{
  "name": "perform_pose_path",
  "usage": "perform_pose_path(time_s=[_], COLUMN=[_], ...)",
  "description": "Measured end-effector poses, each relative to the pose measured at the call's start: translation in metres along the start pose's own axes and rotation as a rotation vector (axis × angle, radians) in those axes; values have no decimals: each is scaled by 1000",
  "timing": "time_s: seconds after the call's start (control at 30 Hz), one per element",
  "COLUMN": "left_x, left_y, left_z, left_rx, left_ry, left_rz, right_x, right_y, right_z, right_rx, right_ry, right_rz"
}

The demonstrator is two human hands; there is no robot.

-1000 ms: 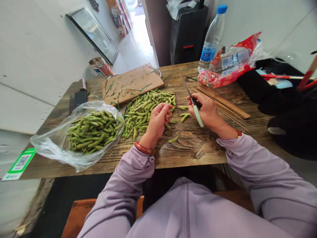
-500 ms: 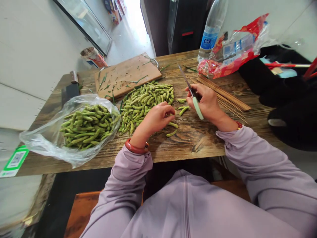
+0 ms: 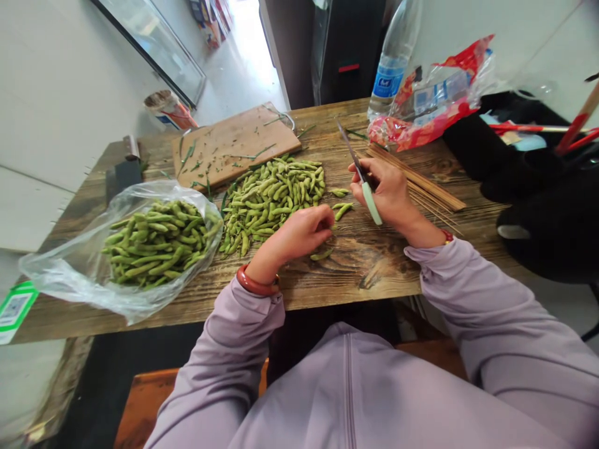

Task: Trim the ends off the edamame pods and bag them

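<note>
My left hand [image 3: 302, 232] rests on the wooden table [image 3: 355, 268], fingers curled in a pinch at a green soybean pod; what it grips is mostly hidden. A loose pod [image 3: 321, 254] lies just below it. My right hand [image 3: 388, 193] is closed on scissors [image 3: 362, 181] with a pale green handle, blades pointing away from me. A few pods [image 3: 340, 209] lie between the two hands. A heap of soybean pods [image 3: 271, 196] sits to the left of my left hand.
A clear plastic bag of pods [image 3: 150, 240] lies at the left. A cutting board [image 3: 234, 146] with green scraps is behind the heap. Bamboo skewers [image 3: 421, 181], a water bottle [image 3: 390, 65], a red snack bag [image 3: 430, 100] and black bags [image 3: 538, 187] are at the right.
My left hand has drawn back from the heap toward the table's near edge and closed at a single pod. The right hand with the scissors has barely moved.
</note>
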State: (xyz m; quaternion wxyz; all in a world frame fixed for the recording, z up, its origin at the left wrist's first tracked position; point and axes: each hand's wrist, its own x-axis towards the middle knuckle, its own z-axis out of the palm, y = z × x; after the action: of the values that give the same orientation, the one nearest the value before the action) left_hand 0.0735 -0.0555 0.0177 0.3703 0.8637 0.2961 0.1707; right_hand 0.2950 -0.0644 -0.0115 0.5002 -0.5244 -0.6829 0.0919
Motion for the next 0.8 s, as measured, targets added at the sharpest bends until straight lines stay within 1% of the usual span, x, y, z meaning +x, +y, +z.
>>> perform_pose_path(time_s=[0.07, 0.1, 0.17, 0.23, 0.33, 0.4, 0.47, 0.57, 0.63, 0.67, 0.73, 0.8], left_x=[0, -1, -1, -4, -11, -16, -20, -21, -19, -18, -16, -14], left_y=[3, 3, 4, 3, -1, -3, -4, -6, -7, -7, -7, -5], left_z=[-3, -5, -9, -12, -12, -11, -10, -9, -8, -8, -8, -9], left_rx=[-155, -210, -229, -139, 46, 155, 240, 285, 264, 240, 144, -39], left_ry=[77, 97, 92, 24, -151, -245, -291, -315, -284, -243, -107, 75], left_rz=[-50, -67, -78, -61, -29, -33, -44, -38, -28, -30, -58, -125], right_x=[1, 1, 1, 1, 2, 2, 2, 2, 1, 1, 0, -1], right_y=[0, 0, -1, -3, -4, -4, -4, -4, -5, -5, -7, -9], right_z=[-1, -2, -3, -4, -4, -4, -3, -3, -3, -3, -3, -2], right_rx=[12, 16, 17, 14, 12, 6, -6, -22, -25, -22, -8, 1], right_ry=[7, 8, 9, 6, 12, 23, 21, 7, -1, 0, 0, -7], right_rz=[-3, -4, -1, -2, -25, -42, -35, 1, 7, 1, -18, -32])
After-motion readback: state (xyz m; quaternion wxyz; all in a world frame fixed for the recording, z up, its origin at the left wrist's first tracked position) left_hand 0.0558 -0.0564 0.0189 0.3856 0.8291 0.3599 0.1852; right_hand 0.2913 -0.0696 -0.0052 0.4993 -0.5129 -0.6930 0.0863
